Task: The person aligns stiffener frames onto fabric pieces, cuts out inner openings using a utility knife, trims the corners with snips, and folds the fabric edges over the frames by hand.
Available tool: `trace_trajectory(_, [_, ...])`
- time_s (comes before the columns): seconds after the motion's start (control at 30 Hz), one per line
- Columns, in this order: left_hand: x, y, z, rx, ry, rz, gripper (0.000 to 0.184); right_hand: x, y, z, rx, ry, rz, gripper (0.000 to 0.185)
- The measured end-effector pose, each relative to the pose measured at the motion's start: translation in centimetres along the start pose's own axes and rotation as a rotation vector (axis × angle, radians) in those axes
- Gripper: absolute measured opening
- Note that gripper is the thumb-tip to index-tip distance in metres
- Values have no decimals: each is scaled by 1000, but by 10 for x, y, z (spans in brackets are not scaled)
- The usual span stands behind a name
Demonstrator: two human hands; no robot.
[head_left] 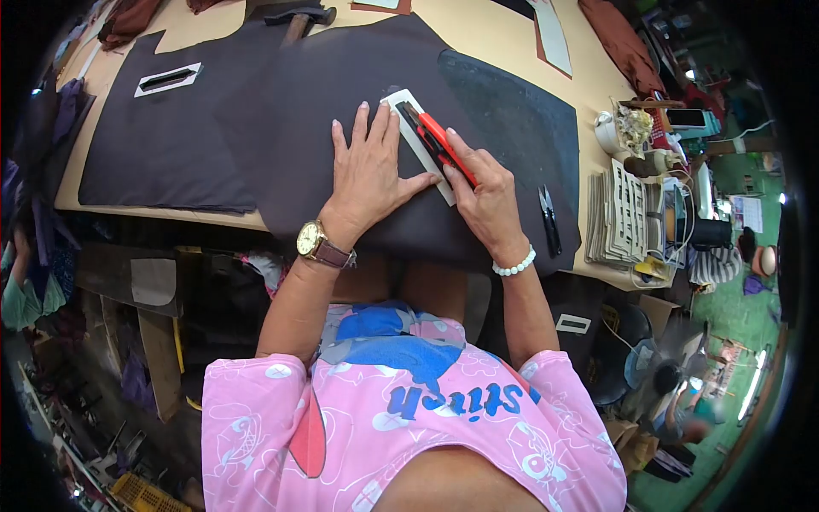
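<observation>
My left hand lies flat on dark cloth, fingers spread, its thumb at the edge of a narrow white frame-like strip. In my right hand is a red-handled cutter knife, slanting up and left along the strip. Its tip is over the strip's dark slot, but I cannot tell whether it touches the cloth. Under the strip the cloth is spread out flat. To the right of my right hand lies a pair of small dark thread snips, blades pointing away from me.
Another white slotted strip rests on the cloth at the left. A hammer lies at the far edge. A dark smooth sheet is at the right. Beyond it stand a stack of pale cards and a white mug.
</observation>
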State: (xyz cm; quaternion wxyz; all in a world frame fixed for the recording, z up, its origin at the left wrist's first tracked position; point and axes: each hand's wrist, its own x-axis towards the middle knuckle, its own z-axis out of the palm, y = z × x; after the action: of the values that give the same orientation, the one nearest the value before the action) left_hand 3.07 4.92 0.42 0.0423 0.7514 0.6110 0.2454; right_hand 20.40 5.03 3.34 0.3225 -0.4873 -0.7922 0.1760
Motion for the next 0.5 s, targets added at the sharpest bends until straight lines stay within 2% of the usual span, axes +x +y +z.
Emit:
trace_trajectory(0.2, [0,0,0,4,-11,0,93,5,-6,-4,-91,-37,-9,38])
trace_trajectory(0.3, [1,0,-1,-3,-21,-7,92,25,-29,-24,-318,-188,-23,31])
trace_trajectory(0.43, [2,1,-5,-18,-78,-35,93,61,-49,-40,-464,-375,-74,20])
trace_trajectory(0.5, [2,1,-4,-28,-66,-34,93,73,-49,-41,-525,-434,-98,28])
